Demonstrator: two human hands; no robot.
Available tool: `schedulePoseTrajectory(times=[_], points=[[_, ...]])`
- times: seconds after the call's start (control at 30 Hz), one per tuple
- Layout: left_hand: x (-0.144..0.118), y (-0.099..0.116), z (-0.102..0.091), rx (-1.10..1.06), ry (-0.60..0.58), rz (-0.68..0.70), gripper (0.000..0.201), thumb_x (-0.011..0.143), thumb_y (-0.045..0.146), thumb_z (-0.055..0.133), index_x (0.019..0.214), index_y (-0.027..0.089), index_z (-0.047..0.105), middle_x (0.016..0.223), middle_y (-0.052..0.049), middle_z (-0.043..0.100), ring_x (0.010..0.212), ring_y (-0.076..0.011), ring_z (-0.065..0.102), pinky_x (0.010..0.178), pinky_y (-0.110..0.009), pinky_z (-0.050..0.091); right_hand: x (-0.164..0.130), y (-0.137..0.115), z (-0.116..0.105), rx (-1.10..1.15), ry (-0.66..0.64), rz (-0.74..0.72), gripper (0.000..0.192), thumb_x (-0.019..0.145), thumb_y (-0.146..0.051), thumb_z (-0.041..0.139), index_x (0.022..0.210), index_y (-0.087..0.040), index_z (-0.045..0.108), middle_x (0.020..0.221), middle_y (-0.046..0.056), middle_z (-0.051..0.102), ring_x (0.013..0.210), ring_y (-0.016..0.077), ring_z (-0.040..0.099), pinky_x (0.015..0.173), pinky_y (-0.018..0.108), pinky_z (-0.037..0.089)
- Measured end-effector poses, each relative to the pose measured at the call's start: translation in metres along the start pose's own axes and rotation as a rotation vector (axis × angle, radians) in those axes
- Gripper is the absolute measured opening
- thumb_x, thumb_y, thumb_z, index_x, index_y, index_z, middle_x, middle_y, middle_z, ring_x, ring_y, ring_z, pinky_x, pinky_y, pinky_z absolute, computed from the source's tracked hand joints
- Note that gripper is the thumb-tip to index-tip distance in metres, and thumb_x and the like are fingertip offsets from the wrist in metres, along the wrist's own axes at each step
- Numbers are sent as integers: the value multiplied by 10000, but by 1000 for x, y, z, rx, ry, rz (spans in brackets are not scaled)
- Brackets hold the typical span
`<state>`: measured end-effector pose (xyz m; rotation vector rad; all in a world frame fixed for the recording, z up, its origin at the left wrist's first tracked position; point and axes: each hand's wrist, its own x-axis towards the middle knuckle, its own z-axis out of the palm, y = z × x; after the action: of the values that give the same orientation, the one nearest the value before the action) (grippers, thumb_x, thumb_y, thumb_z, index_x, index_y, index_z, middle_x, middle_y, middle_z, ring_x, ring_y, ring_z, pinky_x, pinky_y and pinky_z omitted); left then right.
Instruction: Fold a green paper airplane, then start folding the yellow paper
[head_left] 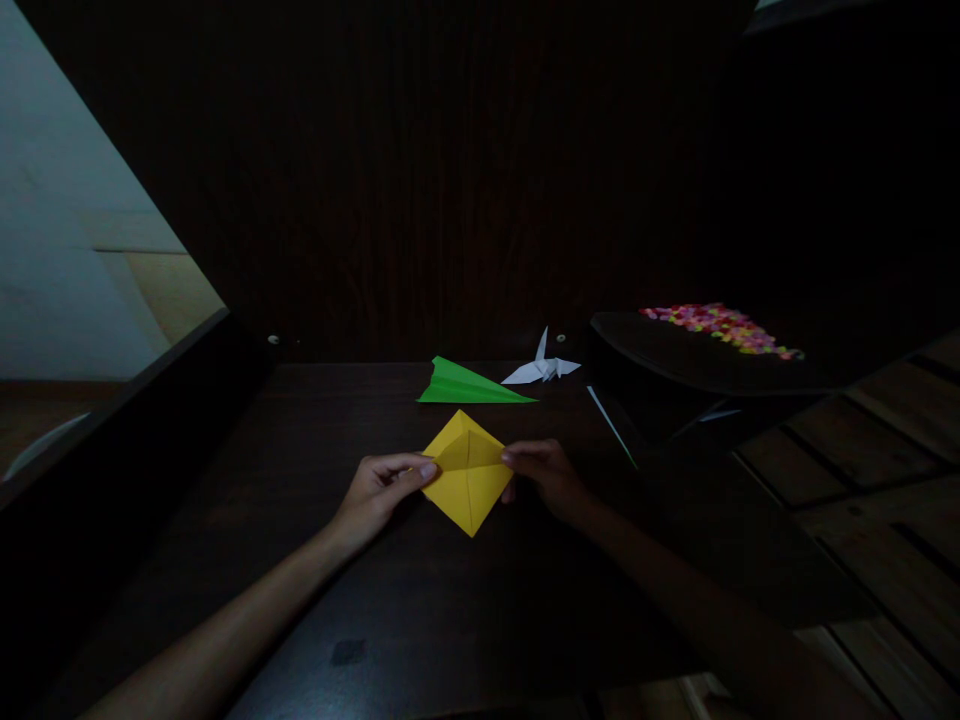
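A yellow folded paper (469,485), shaped like a diamond with a crease down its middle, is held between my two hands above the dark tabletop. My left hand (386,487) pinches its left corner, thumb on top. At the right corner, my right hand (547,475) grips the paper between thumb and fingers; some of those fingers are hidden beneath it. Just beyond lies a green paper plane (469,385), its point toward the right. Beside the plane's tip rests a white origami crane (543,369) with one wing raised.
A thin pale strip (612,427) lies to the right on the dark tabletop (300,620). Farther right, a rounded dark shelf (637,345) carries a pile of small colourful pieces (724,328). A dark upright panel (450,200) stands behind, and a raised side board (135,410) borders the left.
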<state>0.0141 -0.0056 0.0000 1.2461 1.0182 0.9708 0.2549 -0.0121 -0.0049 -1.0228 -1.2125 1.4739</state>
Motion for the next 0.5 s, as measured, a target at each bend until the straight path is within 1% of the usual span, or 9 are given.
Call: schedulePoseTrajectory(times=[0.13, 0.23, 0.3, 0.37, 0.43, 0.5], points=[[1, 0, 1, 32, 11, -2, 290, 701, 411, 772, 827, 150, 780, 842, -89, 769, 777, -237, 684, 707, -319, 518, -1, -4, 2, -57, 9, 2, 386, 707, -506, 727, 618, -133, 685, 456, 17, 630, 392, 141, 589, 408, 238, 459], [0, 3, 3, -36, -7, -14, 304, 701, 396, 781, 872, 147, 750, 851, -79, 768, 806, -227, 696, 735, -305, 526, -1, -5, 3, -89, 7, -4, 386, 726, -502, 710, 603, -137, 681, 460, 14, 625, 397, 143, 590, 400, 238, 454], [0, 7, 5, -100, -29, -33, 357, 705, 378, 787, 967, 151, 706, 852, -73, 767, 808, -224, 706, 734, -305, 533, -1, -5, 4, -97, 8, -5, 373, 728, -490, 711, 607, -139, 681, 483, 15, 635, 397, 140, 590, 396, 237, 452], [-1, 10, 6, -135, -43, -48, 479, 717, 367, 783, 1121, 156, 636, 859, -73, 767, 811, -229, 712, 728, -315, 540, -1, -4, 4, -95, 6, -8, 359, 733, -478, 712, 619, -139, 682, 492, 13, 639, 398, 136, 590, 399, 234, 456], [-2, 11, 6, -133, -53, -52, 617, 728, 368, 776, 1260, 148, 555, 869, -79, 768, 835, -237, 713, 746, -327, 542, -1, -3, 3, -89, 0, -14, 353, 742, -469, 707, 629, -136, 682, 491, 11, 639, 398, 135, 594, 402, 230, 463], [-3, 10, 6, -114, -58, -51, 708, 735, 376, 768, 1342, 135, 498, 888, -82, 769, 868, -240, 710, 789, -337, 537, -2, -2, 3, -77, -1, -12, 342, 748, -461, 707, 670, -129, 694, 511, 14, 649, 395, 138, 600, 393, 230, 467]])
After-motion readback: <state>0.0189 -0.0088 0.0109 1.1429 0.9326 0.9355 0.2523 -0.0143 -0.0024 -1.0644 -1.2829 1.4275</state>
